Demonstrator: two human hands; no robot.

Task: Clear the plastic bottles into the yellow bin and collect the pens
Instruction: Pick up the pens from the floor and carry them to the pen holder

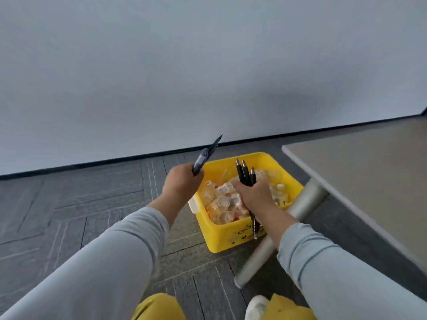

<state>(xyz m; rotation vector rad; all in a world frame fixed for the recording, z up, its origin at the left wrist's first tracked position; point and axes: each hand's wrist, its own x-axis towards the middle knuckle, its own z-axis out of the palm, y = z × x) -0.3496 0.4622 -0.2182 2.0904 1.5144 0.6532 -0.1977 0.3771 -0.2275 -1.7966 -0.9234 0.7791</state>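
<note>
Right hand (254,197): fist clamped round bundle of black pens (246,175), tips up.
Left hand (180,184): fingers closed round one dark blue pen (204,159), tip toward 1 o'clock.
Pen handling: light, stiff, smooth; liable to slide lengthwise; hold mid-barrel.
Plastic bottles (221,200): heaped in yellow bin (231,237) at 12 o'clock, below both hands; light, crushable.
Floor (80,204): grey carpet tiles under bin.
Table (369,176): at 2 o'clock, leg (302,202) just beside bin.
Wall (184,65): plain, beyond bin.

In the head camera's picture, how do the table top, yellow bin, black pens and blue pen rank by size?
1. table top
2. yellow bin
3. black pens
4. blue pen
Last two look close; each is partly hidden.
</note>
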